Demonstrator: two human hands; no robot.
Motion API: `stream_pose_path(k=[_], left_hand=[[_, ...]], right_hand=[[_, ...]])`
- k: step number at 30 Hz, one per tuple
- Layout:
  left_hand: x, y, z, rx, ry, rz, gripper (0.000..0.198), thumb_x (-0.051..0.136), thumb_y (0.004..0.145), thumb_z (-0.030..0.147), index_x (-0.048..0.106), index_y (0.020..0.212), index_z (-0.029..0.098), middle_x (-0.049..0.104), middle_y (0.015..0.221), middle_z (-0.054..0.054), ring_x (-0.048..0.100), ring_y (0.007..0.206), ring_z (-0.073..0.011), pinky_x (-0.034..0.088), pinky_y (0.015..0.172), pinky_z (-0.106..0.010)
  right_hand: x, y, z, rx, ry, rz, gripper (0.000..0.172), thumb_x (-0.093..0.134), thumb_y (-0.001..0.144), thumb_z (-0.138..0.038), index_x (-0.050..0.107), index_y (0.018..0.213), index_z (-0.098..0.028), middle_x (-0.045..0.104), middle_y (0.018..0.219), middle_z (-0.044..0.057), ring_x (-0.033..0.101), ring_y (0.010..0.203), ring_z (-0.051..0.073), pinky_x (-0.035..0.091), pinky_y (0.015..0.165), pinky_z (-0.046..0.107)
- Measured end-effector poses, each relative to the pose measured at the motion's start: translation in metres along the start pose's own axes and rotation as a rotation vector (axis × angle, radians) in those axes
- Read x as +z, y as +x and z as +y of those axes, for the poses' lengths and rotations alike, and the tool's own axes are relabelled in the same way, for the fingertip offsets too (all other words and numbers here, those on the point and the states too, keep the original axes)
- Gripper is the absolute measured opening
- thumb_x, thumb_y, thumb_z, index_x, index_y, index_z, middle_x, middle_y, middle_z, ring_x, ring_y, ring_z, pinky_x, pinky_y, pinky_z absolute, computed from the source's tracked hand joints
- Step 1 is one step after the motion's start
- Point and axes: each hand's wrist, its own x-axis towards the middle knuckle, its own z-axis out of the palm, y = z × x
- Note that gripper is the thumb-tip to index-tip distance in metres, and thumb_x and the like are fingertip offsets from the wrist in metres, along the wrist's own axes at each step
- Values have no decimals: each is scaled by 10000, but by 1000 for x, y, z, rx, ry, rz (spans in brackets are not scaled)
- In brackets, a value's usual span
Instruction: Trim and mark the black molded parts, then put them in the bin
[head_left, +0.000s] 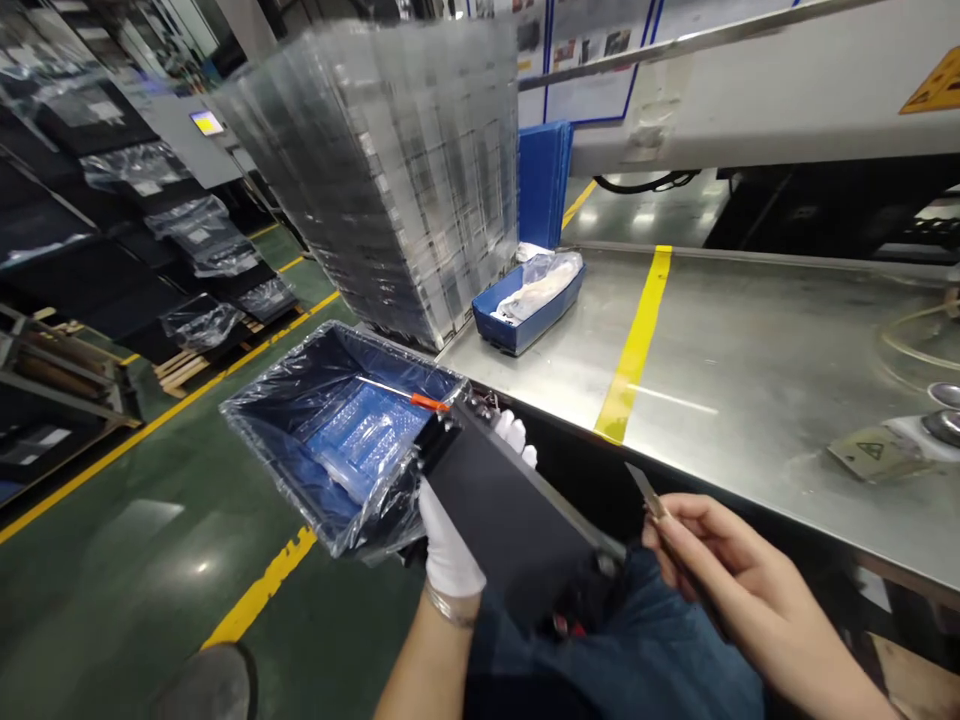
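My left hand (450, 520), in a white glove, grips a flat black rectangular part (510, 515) from below, fingers curled over its far edge; the part's near end rests on my lap. My bare right hand (712, 555) pinches a small thin metal blade (645, 490), its tip pointing up near the part's right edge. Just beyond the part sits a blue bin lined with clear plastic (300, 430), holding a clear blister tray and a tool with an orange handle (427, 402).
A steel table (750, 370) with a yellow stripe runs along the right. On it stand a tall stack of clear trays (405, 170) and a small blue bin with a plastic bag (532, 295). Wrapped black stock on pallets lines the green floor at left.
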Motion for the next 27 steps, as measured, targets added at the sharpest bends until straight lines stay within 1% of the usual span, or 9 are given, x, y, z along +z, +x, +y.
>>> stream_pose_path(k=[3, 6, 10, 13, 16, 18, 20, 23, 27], left_hand=[[14, 6, 13, 137, -143, 82, 750, 219, 953, 664, 705, 1206, 152, 688, 1273, -108, 624, 1200, -244, 510, 1060, -407], [11, 9, 17, 224, -138, 234, 603, 269, 977, 546, 746, 1058, 186, 750, 1047, -72, 683, 999, -220, 510, 1053, -430], [7, 8, 16, 267, -88, 283, 383, 432, 949, 463, 719, 1079, 244, 739, 1022, -24, 667, 969, -194, 485, 1071, -411], [14, 7, 18, 286, -95, 262, 352, 430, 941, 440, 733, 1010, 275, 739, 962, -15, 670, 903, -185, 543, 979, -394], [21, 6, 20, 216, -131, 344, 552, 265, 951, 484, 752, 868, 238, 743, 930, -66, 683, 850, -205, 601, 771, -351], [23, 6, 20, 192, -146, 367, 606, 220, 952, 499, 752, 876, 218, 736, 918, -78, 683, 832, -206, 602, 730, -340], [22, 7, 19, 233, -137, 323, 567, 253, 949, 494, 747, 947, 217, 727, 927, -71, 676, 835, -207, 600, 786, -366], [17, 6, 15, 267, -99, 230, 442, 438, 886, 508, 747, 986, 208, 724, 952, -70, 675, 873, -225, 590, 864, -401], [8, 4, 11, 254, -56, 158, 456, 723, 710, 520, 755, 1043, 209, 727, 1015, -63, 669, 953, -252, 578, 913, -410]], right_hand=[[-2, -23, -2, -38, -128, -38, 349, 579, 944, -536, 732, 906, -225, 722, 665, 28, 699, 547, 148, 561, 498, 148], [9, -44, 2, -270, -279, -88, 225, 557, 992, -368, 749, 997, -252, 768, 793, 21, 760, 707, 147, 584, 673, 126], [33, -59, 17, -375, -304, -85, 242, 529, 988, -231, 707, 1151, -228, 747, 801, 35, 734, 673, 139, 574, 628, 149], [46, -64, 24, -101, -150, -187, 310, 502, 1006, -398, 746, 1026, -208, 709, 731, 42, 686, 632, 141, 559, 604, 188], [48, -64, 21, 429, 139, -547, 637, 468, 903, -749, 738, 875, -172, 553, 522, -8, 449, 412, 87, 387, 392, 179], [44, -60, 16, 561, 213, -667, 717, 466, 839, -834, 722, 819, -164, 517, 483, -22, 360, 378, 65, 311, 358, 173], [37, -54, 13, 368, 84, -509, 618, 485, 903, -740, 739, 830, -180, 640, 591, 23, 514, 455, 98, 435, 437, 186], [28, -44, 14, -115, -264, -164, 339, 504, 1007, -453, 760, 994, -231, 757, 843, 44, 715, 712, 148, 567, 673, 203], [24, -36, 17, -416, -531, -63, 245, 492, 1026, -269, 715, 1111, -213, 729, 799, 18, 709, 636, 121, 557, 612, 178]])
